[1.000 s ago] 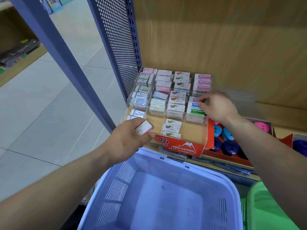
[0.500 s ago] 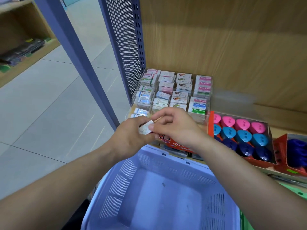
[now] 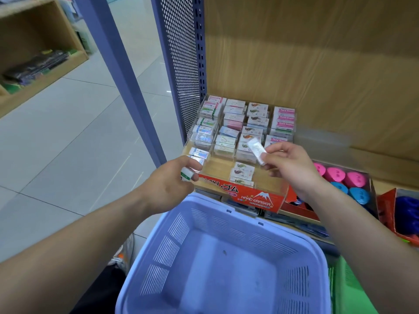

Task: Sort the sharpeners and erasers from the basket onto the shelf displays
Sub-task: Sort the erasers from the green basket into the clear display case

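My right hand [image 3: 289, 165] pinches a white wrapped eraser [image 3: 256, 150] and holds it above the clear eraser display [image 3: 243, 185], whose red front reads "HARD ERASER". Rows of boxed erasers fill the display's stepped compartments. At the display's front left corner, my left hand [image 3: 169, 185] grips another eraser with a green and white wrapper [image 3: 186, 174]. Below both hands stands the lilac basket [image 3: 229, 209], and its inside looks bare. Pink and blue sharpeners [image 3: 344, 180] sit in a red box to the right of the erasers.
A perforated blue side panel [image 3: 181, 64] and a slanted blue post [image 3: 120, 71] bound the shelf on the left. A second red box with dark blue items [image 3: 405, 214] is at the far right. A green basket [image 3: 349, 288] stands beside the lilac one. Another wooden shelf [image 3: 34, 60] is across the aisle.
My right hand took a white eraser from my left hand and carried it up and right over the display. My left hand keeps a green-wrapped eraser.
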Demonstrator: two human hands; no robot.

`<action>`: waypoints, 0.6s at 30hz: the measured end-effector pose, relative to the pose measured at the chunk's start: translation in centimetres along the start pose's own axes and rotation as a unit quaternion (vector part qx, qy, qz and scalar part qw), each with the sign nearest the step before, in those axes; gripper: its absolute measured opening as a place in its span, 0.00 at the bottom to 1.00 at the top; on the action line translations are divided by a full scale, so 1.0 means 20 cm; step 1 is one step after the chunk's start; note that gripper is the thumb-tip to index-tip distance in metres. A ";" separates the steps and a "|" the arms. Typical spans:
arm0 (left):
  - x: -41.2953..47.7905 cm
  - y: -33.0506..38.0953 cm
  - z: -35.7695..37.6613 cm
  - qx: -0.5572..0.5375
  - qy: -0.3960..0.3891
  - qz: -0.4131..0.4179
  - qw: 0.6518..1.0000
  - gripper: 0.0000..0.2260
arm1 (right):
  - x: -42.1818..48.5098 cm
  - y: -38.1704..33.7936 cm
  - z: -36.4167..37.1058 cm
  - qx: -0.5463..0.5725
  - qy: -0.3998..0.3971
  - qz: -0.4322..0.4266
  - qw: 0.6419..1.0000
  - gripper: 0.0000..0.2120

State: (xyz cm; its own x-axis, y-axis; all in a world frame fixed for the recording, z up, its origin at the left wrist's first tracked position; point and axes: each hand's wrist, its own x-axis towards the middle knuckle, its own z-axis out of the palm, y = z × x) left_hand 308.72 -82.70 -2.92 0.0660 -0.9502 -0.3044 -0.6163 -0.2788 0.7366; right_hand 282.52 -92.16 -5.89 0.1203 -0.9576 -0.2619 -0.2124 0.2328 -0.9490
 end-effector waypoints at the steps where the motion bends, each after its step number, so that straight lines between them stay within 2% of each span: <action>1: 0.00 -0.01 -0.01 0.024 -0.001 0.005 1.000 0.17 | 0.03 0.01 -0.01 -0.012 0.005 0.002 1.000 0.06; 3: -0.01 -0.04 -0.02 0.055 0.006 0.010 0.998 0.19 | 0.07 0.02 0.02 -0.037 -0.004 -0.005 0.999 0.07; 8: -0.01 -0.11 -0.08 0.026 0.044 -0.019 0.999 0.25 | 0.20 0.02 0.19 -0.082 -0.030 -0.041 0.995 0.06; 10: 0.00 -0.11 -0.10 0.035 0.057 -0.021 0.998 0.23 | 0.24 0.01 0.24 -0.106 -0.024 -0.051 0.993 0.07; 15: 0.02 -0.09 -0.12 -0.020 0.062 -0.007 0.998 0.12 | 0.35 0.00 0.28 -0.114 0.012 -0.081 0.990 0.07; 18: 0.03 -0.10 -0.11 -0.026 0.076 -0.010 0.997 0.10 | 0.42 -0.01 0.28 -0.157 0.051 -0.131 0.978 0.06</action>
State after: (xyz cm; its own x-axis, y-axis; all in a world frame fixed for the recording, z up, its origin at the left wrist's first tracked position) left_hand 311.74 -83.09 -3.14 0.1985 -0.9533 -0.2275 -0.5731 -0.3012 0.7622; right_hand 289.05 -99.31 -8.94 0.1175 -0.9929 0.0173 -0.4753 -0.0715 -0.8769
